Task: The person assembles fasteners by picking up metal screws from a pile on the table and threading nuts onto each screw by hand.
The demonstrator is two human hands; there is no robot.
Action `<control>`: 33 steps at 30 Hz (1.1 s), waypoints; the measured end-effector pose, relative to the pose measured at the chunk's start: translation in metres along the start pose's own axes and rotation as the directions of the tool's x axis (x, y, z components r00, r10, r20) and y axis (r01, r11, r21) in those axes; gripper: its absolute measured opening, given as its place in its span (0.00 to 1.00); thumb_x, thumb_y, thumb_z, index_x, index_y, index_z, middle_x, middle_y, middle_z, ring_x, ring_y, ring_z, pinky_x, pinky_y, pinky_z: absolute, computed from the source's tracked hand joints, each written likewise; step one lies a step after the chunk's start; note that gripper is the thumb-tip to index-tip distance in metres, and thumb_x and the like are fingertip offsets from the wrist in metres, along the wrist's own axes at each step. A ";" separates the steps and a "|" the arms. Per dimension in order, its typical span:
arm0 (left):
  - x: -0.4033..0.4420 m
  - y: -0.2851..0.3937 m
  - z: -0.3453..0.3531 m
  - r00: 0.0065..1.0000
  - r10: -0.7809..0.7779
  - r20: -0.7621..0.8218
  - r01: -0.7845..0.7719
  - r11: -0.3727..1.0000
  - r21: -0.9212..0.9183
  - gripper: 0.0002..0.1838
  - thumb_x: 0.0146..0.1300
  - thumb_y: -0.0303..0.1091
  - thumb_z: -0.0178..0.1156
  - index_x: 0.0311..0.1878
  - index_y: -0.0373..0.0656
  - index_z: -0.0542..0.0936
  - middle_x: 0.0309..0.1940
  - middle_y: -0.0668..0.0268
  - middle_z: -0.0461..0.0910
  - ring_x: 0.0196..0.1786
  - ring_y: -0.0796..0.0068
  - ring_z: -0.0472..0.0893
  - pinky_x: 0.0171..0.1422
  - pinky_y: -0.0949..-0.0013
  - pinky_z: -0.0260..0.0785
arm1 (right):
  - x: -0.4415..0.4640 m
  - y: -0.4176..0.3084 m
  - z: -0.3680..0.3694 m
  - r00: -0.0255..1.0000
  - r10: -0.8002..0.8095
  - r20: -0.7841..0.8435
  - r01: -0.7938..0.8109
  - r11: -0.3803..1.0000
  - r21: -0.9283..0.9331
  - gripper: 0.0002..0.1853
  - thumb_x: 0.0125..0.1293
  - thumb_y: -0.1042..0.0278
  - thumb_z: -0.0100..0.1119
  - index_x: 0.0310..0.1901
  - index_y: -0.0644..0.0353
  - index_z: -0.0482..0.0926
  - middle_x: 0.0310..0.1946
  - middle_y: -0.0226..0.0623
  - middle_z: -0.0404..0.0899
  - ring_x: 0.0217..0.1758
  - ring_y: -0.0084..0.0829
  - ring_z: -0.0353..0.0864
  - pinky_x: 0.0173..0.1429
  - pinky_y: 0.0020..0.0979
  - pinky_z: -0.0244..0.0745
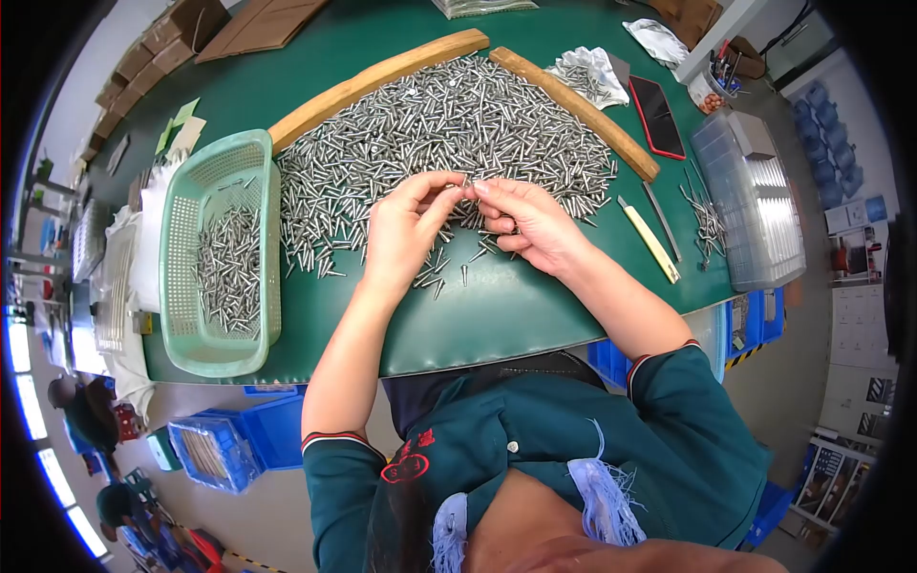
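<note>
A wide heap of small, pin-like metal parts (430, 115) covers the middle of the green table. Over the near side of this heap, my left hand (409, 229) is closed in a pinch of thumb and forefinger. My right hand (533, 224) pinches too, its fingertips meeting those of the left, with the other fingers curled. Whatever sits between the fingertips is too small and covered to make out. A few loose metal parts lie on the table just below the hands.
A green plastic basket (174, 286) holding more metal parts stands at the left. Wooden strips (382, 81) border the heap's far side. At the right lie a red-edged phone (655, 116), a yellow-handled cutter (651, 244) and a clear plastic case (755, 215).
</note>
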State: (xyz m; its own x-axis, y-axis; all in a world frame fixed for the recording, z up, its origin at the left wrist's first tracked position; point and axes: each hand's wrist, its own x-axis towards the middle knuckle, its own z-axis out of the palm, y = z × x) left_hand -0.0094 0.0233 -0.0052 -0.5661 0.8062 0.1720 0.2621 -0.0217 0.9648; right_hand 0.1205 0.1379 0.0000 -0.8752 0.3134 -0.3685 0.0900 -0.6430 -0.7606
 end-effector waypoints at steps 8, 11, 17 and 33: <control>0.000 -0.001 0.002 0.998 0.064 0.000 -0.063 0.987 -0.149 0.07 0.59 0.29 0.61 0.40 0.41 0.81 0.37 0.69 0.74 0.38 0.82 0.74 0.41 0.79 0.68 | -0.004 0.003 0.010 0.997 -0.071 -0.041 0.066 0.991 -0.115 0.10 0.63 0.64 0.58 0.41 0.60 0.76 0.22 0.17 0.65 0.20 0.09 0.57 0.18 0.14 0.46; -0.001 0.002 0.002 0.996 0.086 -0.002 -0.086 0.993 -0.087 0.07 0.58 0.28 0.62 0.39 0.42 0.82 0.35 0.70 0.74 0.35 0.83 0.73 0.37 0.80 0.67 | -0.004 0.004 0.010 0.992 -0.117 -0.040 0.112 0.986 -0.124 0.10 0.63 0.63 0.59 0.41 0.59 0.77 0.21 0.17 0.65 0.19 0.09 0.56 0.19 0.14 0.46; -0.003 0.008 0.002 0.969 0.246 -0.014 -0.240 0.955 0.175 0.07 0.57 0.27 0.62 0.39 0.42 0.82 0.35 0.69 0.75 0.32 0.81 0.74 0.34 0.79 0.70 | 0.000 0.007 0.002 0.984 -0.166 -0.059 0.159 0.981 -0.110 0.09 0.63 0.61 0.59 0.39 0.56 0.77 0.19 0.17 0.64 0.19 0.09 0.56 0.18 0.14 0.44; -0.005 -0.003 0.013 0.996 0.088 -0.012 -0.089 0.982 -0.165 0.10 0.62 0.28 0.58 0.46 0.38 0.81 0.42 0.66 0.80 0.40 0.82 0.77 0.45 0.79 0.70 | -0.005 -0.001 0.006 0.746 -0.659 0.093 0.525 0.497 -0.691 0.08 0.60 0.69 0.60 0.37 0.64 0.79 0.29 0.29 0.76 0.33 0.19 0.73 0.38 0.22 0.68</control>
State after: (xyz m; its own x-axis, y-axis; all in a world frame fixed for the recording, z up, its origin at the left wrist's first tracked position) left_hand 0.0028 0.0266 -0.0115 -0.5497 0.7943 0.2588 0.1790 -0.1906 0.9652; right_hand 0.1223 0.1325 0.0054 -0.7565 0.5926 0.2765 -0.0868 0.3281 -0.9406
